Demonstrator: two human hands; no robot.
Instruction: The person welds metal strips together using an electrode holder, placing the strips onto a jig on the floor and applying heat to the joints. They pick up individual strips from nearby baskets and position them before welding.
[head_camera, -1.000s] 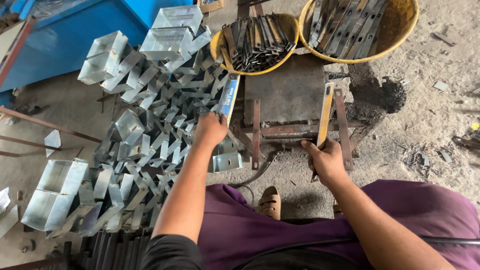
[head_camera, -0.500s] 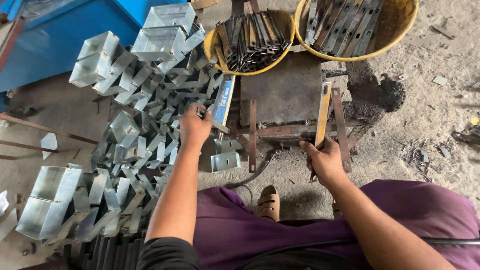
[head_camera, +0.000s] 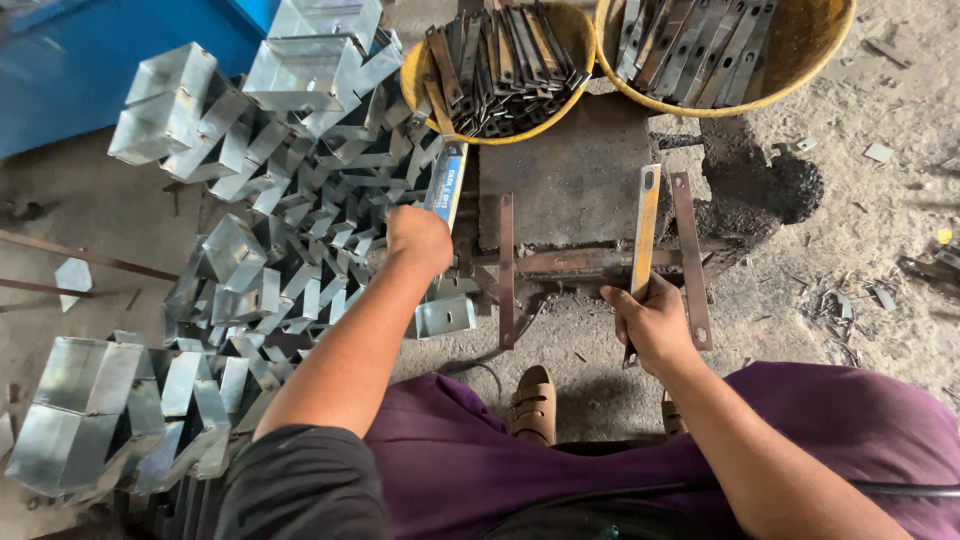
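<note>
Steel flat bar (head_camera: 644, 232), stiff and moderately heavy, lies across the jig (head_camera: 560, 262); my right hand (head_camera: 655, 322) clamps its lower end. My left hand (head_camera: 418, 238) grips a blue-labelled tool (head_camera: 445, 185).

The right yellow basket (head_camera: 800, 70) runs off the top edge, and the blue cabinet (head_camera: 90, 60) off the left.
</note>
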